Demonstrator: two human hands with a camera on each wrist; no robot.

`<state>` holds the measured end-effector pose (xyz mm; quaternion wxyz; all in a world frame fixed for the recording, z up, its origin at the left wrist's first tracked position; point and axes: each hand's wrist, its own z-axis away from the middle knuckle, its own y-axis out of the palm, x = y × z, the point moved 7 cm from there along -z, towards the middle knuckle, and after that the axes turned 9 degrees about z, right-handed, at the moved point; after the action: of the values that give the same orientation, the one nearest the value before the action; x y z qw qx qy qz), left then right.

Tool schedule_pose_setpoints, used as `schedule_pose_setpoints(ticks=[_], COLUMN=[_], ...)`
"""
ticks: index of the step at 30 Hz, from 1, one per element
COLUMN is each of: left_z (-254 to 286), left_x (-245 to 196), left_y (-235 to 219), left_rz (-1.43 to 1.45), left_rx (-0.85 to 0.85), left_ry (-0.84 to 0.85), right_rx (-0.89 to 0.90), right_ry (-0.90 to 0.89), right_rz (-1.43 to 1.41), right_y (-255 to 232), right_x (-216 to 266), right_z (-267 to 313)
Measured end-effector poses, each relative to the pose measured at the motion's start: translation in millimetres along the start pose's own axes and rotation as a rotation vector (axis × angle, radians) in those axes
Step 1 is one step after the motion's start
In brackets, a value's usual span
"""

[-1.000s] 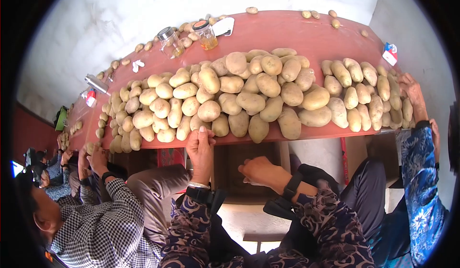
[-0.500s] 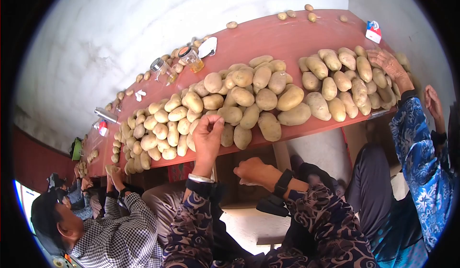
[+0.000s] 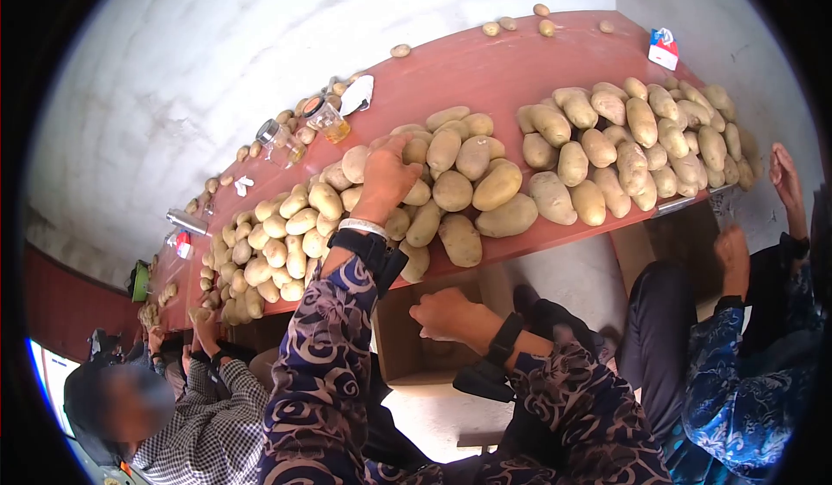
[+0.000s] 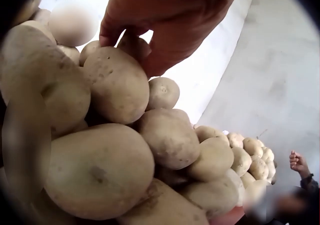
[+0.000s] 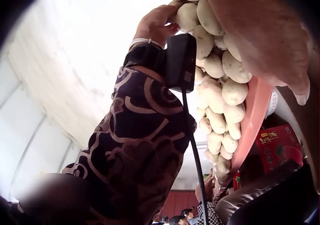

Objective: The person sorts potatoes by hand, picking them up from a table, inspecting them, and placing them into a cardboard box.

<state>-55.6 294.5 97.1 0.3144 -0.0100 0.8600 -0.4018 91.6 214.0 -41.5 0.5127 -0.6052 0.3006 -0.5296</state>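
Note:
My left hand (image 3: 387,179) reaches over the middle of a long potato pile (image 3: 451,192). In the left wrist view its thumb and fingers curl round the upper end of a pale brown potato (image 4: 116,85), which rests among others on the pile. A smaller potato (image 4: 134,46) shows in the gap between the fingers. My right hand (image 3: 455,312) hangs in front of the table edge, its fingers loosely curled and nothing visible in them. It stays apart from the potatoes, over an open box (image 3: 407,333) below the table.
The red table (image 3: 451,78) carries a second potato heap (image 3: 641,138) on the right, two glass jars (image 3: 325,121), a silver flask (image 3: 186,221) and a tissue pack (image 3: 664,49). People sit close on both sides: a checked sleeve (image 3: 234,398) left, a blue sleeve (image 3: 745,398) right.
My left hand has moved from the front edge forward onto the pile. The right hand hardly moved. The neighbour on the right has drawn a hand back from the right heap. The head view has shifted.

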Motion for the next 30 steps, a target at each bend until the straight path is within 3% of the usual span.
schedule_pose_setpoints(ticks=[5, 10, 12, 14, 15, 19, 20, 22, 24, 27, 30], left_z=[-5.2, 0.7, 13.0, 36.2, 49.3, 125.9, 144.4, 179.0, 200.1, 233.1, 234.6], left_x=[5.5, 1.8, -9.5, -11.8, -16.8, -17.8, -11.1, -11.3, -9.6, 9.1, 12.3], left_y=[11.6, -15.9, -32.8, -42.5, -51.6, -55.8, -52.2, -43.2, -31.5, -6.6, 4.6], left_rz=[-0.197, 0.019, 0.053, 0.196, 0.192, 0.49, 0.538, 0.542, 0.399, 0.293, 0.082], left_rx=[0.033, -0.127, -0.113, 0.014, 0.016, 0.295, 0.325, 0.416, 0.489, 0.581, 0.66], left_ry=[-0.01, -0.038, -0.055, -0.295, -0.296, -0.686, -0.612, -0.636, -0.515, -0.587, -0.527], right_rx=[-0.019, -0.008, -0.002, 0.005, 0.012, 0.018, 0.022, 0.023, 0.069, 0.088, 0.087], right_ry=[0.058, 0.074, 0.049, 0.052, 0.052, 0.055, 0.072, 0.088, 0.093, 0.093, 0.095], right_rz=[-0.013, -0.027, 0.003, 0.0, 0.003, 0.0, -0.002, -0.006, 0.013, 0.022, 0.026], right_y=[-2.8, -7.3, -7.9, -9.5, -10.6, -17.0, -17.9, -19.8, -17.2, -12.7, -10.2], right_x=[-9.5, -11.0, -9.5, -9.7, -9.9, -11.8, -14.0, -18.0, -21.1, -23.5, -23.6], right_z=[4.6, 5.9, 4.9, 5.2, 6.4, 10.0, 10.8, 12.3, 14.3, 14.2, 14.0])
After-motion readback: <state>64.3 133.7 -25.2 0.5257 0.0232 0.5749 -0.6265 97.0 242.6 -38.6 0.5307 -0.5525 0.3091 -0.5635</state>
